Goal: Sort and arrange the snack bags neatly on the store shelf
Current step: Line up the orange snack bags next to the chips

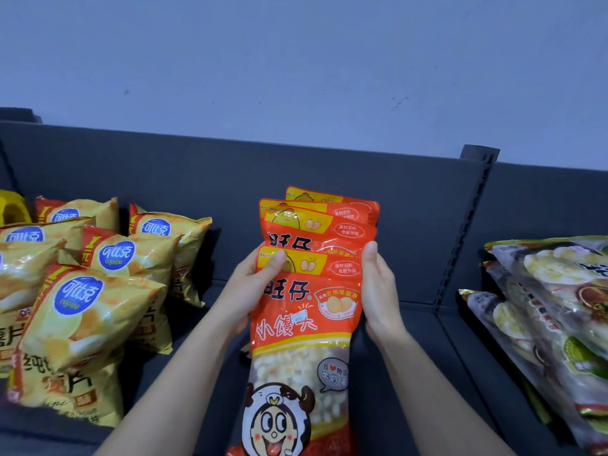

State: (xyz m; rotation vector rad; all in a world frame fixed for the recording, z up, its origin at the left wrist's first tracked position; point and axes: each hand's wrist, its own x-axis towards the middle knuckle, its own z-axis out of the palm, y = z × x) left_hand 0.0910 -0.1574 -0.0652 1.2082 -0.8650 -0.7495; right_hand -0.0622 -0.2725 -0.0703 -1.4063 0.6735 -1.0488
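Fanned stack of orange-red Wangzai bun-snack bags [317, 225] sits frame centre, clamped between both hands. The front bag [296, 324] is lowest and the rear bags step up toward 12 o'clock.

Key relation: the stack's long axis runs 12-to-6, and the rear tops skew slightly toward 1 o'clock. The left hand [250, 291] is at the stack's 9 o'clock edge and the right hand [381, 291] at its 3 o'clock edge. Both are at the same height and already touching, so neither is nearer.

Fingers: the left thumb [274, 263] is folded over the front bag's top corner with the palm on the edge, so it grips. The right hand cups the opposite edge with its thumb tip on the front face. The remaining fingers of both hands are hidden behind the bags. The bags lie straight between the two palms, and their tops stick out above the fingertips. I cannot tell whether the bottom ends touch the shelf [427, 340].

The slot is bare dark shelf, with Copico chip bags [85, 311] at 9 o'clock, rice cracker bags [543, 291] at 3 o'clock and the back panel [230, 176] at 12.

Judgement: the next step is likely squaring the fan edge to edge, then setting it back toward 12 against the panel. The risk is that the slick film lets the rear bags slide out sideways.
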